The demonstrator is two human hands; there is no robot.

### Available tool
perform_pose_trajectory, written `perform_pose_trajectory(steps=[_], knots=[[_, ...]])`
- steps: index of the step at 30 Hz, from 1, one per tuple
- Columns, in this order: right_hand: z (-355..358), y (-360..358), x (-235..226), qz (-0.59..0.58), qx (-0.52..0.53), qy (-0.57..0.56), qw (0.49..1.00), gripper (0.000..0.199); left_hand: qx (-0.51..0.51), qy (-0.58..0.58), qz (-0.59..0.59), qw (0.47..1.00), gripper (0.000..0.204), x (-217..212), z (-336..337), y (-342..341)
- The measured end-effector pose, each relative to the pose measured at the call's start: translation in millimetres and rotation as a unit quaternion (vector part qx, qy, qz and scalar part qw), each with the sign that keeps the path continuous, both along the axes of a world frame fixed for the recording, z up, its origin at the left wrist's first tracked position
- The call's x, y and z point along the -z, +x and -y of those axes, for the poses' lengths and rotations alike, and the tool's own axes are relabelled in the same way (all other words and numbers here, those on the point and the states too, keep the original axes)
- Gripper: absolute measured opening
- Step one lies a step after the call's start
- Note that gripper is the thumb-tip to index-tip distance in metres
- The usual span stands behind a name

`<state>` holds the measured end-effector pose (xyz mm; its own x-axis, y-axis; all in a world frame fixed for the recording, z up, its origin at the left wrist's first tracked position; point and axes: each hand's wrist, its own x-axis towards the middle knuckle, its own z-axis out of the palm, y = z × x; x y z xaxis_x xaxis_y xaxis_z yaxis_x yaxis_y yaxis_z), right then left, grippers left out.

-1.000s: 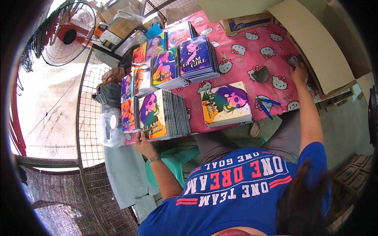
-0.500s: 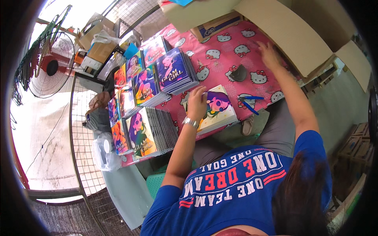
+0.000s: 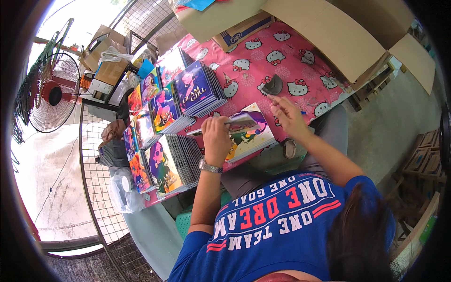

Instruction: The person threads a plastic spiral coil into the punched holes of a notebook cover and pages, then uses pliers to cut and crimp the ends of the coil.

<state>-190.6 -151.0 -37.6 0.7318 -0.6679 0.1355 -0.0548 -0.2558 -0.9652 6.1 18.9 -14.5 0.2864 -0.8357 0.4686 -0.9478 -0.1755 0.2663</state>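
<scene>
A short stack of spiral notebooks [image 3: 251, 143] with a cartoon girl on the white cover lies at the table's near edge. My left hand [image 3: 217, 138] is closed on a thin notebook [image 3: 241, 121], tilted nearly edge-on over that stack; whether it is a whole notebook or only its cover I cannot tell. To the right of the stack hovers my right hand [image 3: 291, 120], fingers apart, with nothing plainly in it. Just behind its fingertips sits a dark grey curved piece [image 3: 272, 86]. Blue-handled pliers [image 3: 303, 113] are mostly hidden behind the right hand.
Several stacks of colourful notebooks [image 3: 199, 91] fill the table's left side, on a pink patterned cloth [image 3: 256, 61]. An open cardboard box [image 3: 338, 42] stands at the far right. A fan [image 3: 55, 94] and wire mesh [image 3: 101, 162] are to the left.
My right hand has come from the far right of the table back toward the stack, now covering most of the pliers. My left hand has lifted and tilted a notebook off the stack's top.
</scene>
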Motion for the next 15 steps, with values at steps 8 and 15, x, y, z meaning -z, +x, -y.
perform_pose_trajectory(steps=[8, 15], knots=[[-75, 21, 32, 0.132, -0.042, 0.027, 0.99, 0.062, -0.033, 0.017, 0.066, 0.997, 0.021, 4, 14, -29], [-5, 16, -12, 0.053, -0.092, -0.153, 0.983, 0.024, 0.009, 0.02, 0.047, 0.999, 0.019, -3, 13, -23]])
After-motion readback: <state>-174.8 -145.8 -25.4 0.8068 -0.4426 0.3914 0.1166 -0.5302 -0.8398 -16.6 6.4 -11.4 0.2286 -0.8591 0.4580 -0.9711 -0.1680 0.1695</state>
